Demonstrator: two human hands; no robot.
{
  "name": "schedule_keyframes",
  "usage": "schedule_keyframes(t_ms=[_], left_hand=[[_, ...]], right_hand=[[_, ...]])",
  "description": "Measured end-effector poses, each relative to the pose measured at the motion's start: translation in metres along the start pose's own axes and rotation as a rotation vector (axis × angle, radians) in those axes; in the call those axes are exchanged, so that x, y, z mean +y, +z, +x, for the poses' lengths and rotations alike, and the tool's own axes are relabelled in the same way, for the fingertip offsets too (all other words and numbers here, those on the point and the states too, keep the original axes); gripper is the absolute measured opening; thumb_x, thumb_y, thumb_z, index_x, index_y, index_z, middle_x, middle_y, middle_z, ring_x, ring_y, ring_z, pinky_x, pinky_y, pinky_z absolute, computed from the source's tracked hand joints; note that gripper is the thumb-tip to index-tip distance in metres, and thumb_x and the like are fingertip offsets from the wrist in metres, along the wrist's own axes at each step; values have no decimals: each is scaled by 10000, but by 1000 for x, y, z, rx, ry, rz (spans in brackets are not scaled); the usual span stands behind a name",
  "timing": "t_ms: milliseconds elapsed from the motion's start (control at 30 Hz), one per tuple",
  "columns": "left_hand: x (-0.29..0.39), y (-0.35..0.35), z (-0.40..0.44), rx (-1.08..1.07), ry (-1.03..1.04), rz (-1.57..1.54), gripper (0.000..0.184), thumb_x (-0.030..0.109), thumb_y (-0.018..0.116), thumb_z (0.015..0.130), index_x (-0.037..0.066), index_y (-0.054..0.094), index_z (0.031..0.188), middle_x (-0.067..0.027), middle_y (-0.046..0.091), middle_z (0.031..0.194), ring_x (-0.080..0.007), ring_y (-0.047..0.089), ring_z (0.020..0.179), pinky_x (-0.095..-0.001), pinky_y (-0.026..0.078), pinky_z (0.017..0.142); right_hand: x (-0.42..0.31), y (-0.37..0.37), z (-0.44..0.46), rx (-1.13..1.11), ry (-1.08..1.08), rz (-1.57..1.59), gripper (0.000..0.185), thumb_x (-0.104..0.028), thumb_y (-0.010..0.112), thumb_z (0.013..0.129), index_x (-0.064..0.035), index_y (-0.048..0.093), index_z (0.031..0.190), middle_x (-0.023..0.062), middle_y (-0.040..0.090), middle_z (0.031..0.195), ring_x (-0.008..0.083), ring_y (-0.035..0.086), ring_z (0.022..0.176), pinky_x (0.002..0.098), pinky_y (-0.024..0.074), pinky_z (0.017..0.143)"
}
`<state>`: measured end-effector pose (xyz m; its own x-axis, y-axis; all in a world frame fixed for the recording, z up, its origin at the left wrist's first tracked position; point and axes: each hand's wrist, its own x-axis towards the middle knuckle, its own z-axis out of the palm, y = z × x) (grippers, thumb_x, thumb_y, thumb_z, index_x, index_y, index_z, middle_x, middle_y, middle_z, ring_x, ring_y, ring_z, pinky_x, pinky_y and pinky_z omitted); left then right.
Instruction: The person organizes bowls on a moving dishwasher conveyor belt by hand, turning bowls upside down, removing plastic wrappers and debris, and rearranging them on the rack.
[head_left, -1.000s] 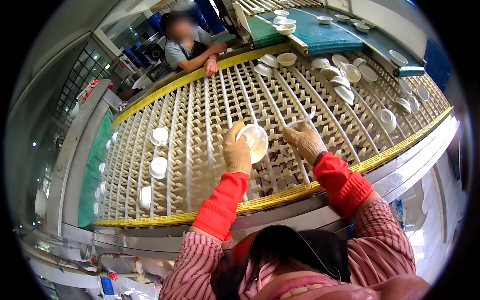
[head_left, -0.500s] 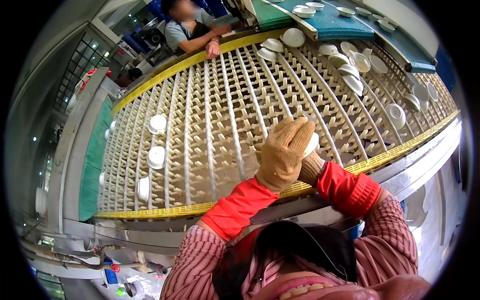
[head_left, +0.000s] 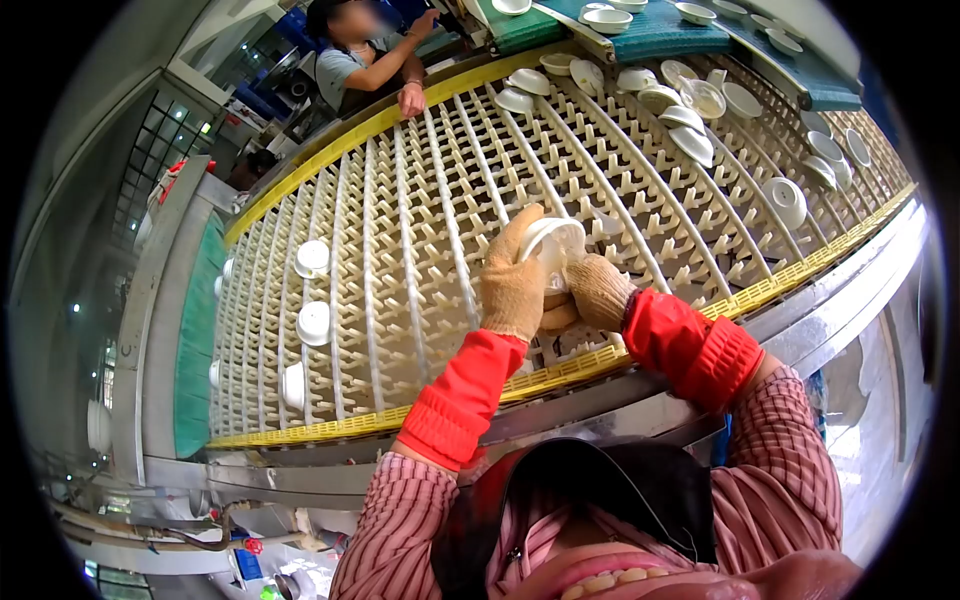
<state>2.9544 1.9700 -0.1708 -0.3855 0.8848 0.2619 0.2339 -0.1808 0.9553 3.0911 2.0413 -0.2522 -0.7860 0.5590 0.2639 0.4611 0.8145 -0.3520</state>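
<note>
My left hand [head_left: 510, 285], in a tan knit glove, grips a white bowl [head_left: 552, 238] at its left side. The bowl is tilted, so its rim and part of its inside show. Close against the bowl's lower right is my gloved right hand [head_left: 598, 292], its fingers curled in at the edge. A pale, shiny patch shows between the hands below the rim; I cannot make out what it is. Both hands are above the pegged conveyor [head_left: 440, 270], near its front edge.
Upturned white bowls [head_left: 313, 324] sit on pegs at left. Several bowls [head_left: 688, 135] lie jumbled at the back right. Teal belts [head_left: 665, 38] carry more bowls. Yellow edging [head_left: 400, 418] borders the conveyor. Across it, a person [head_left: 360, 70] rests one hand on the far edge.
My left hand has moved left off my right hand, exposing the bowl's rim and inside. The person across has raised one forearm. The view has shifted slightly.
</note>
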Motion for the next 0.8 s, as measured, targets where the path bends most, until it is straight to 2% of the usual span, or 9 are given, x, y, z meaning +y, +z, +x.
schedule_keyframes(t_ms=[100,200,367,433,500,600,633,700,800], left_hand=[[-9,-6,6,41,-57,74,381,4,630,1013,98,796,1342,-48,817,1253,-168,729,1149,-298,558,1038],[-25,-13,14,61,-209,14,371,27,661,974,113,817,1300,-40,819,1115,-153,709,973,-304,574,906],[-49,-20,25,50,-317,73,376,51,633,980,122,834,1289,-68,811,1079,-167,716,867,-319,568,787],[-78,-41,36,-51,-356,400,306,69,653,987,24,826,1235,-152,814,1082,-243,778,863,-357,637,742],[-44,-42,40,1,-741,93,290,73,666,985,-34,811,1211,-191,811,1102,-283,804,881,-393,677,707],[-57,-54,44,-241,-550,52,412,165,663,1019,-117,699,1318,-284,737,1267,-377,795,980,-481,696,679],[-42,-49,42,-93,-738,-121,472,212,644,1035,-120,655,1370,-291,707,1327,-398,776,1022,-508,686,721],[-74,-65,51,-19,-671,-247,457,195,672,1028,-91,663,1385,-275,717,1327,-412,772,1062,-514,685,745],[-85,-90,66,101,-655,-429,459,148,728,998,-29,676,1418,-229,734,1335,-417,762,1129,-534,671,846]], right_hand=[[10,9,5,-43,10,-80,164,-147,738,875,-25,808,959,238,792,910,424,791,909,507,629,827],[12,0,8,-222,74,41,285,-133,660,953,-8,768,1186,256,793,992,437,782,981,511,625,853],[23,19,6,-154,24,191,233,-242,784,911,-49,858,1018,212,811,955,358,809,938,462,642,846],[-24,-52,10,-379,-161,17,243,-268,791,930,-59,855,1037,203,815,967,310,816,955,446,643,845],[-52,-41,18,-667,228,382,235,-229,747,1011,-7,819,1033,136,854,987,204,843,864,352,672,763],[-40,-17,3,-568,482,1059,238,-181,635,1070,0,789,1054,153,856,955,228,848,815,366,672,663],[-33,-20,5,-562,461,977,251,-172,605,1080,7,780,1062,152,856,950,226,848,811,371,672,657],[-25,-31,5,-493,572,1038,263,-160,577,1087,9,774,1049,139,857,926,225,846,798,374,672,651],[10,17,1,-312,148,717,239,-177,646,1043,-4,776,941,122,863,1007,236,846,818,372,668,650]])
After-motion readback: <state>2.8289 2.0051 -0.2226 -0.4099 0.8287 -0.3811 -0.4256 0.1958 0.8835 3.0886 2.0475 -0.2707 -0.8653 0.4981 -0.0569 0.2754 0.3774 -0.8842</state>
